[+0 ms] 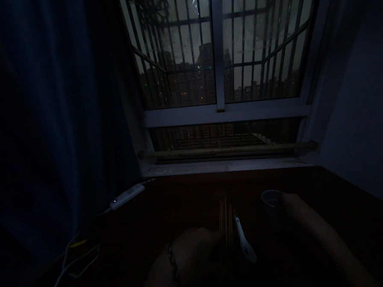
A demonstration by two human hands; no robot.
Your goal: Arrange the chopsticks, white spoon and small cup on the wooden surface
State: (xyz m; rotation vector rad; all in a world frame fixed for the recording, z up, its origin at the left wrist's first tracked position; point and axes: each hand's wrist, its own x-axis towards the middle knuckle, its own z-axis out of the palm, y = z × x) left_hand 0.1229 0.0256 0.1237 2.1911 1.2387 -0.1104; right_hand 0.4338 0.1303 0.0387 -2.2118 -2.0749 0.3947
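The room is very dark. My left hand (pixel 195 248), with a bracelet at the wrist, rests on the dark table (pixel 182 194) against a bundle of thin chopsticks (pixel 225 218); its fingers are lost in shadow. A white ceramic spoon (pixel 244 240) lies just right of the sticks. My right hand (pixel 292 205) reaches to a small pale cup (pixel 270 200) and touches its right rim; whether the fingers grip it is unclear.
A barred window (pixel 222 51) with city buildings outside fills the far wall, with a wooden rod (pixel 226 150) on its sill. A dark curtain (pixel 52 110) hangs at the left. A white power strip (pixel 126 196) and cables (pixel 76 257) lie at the table's left edge.
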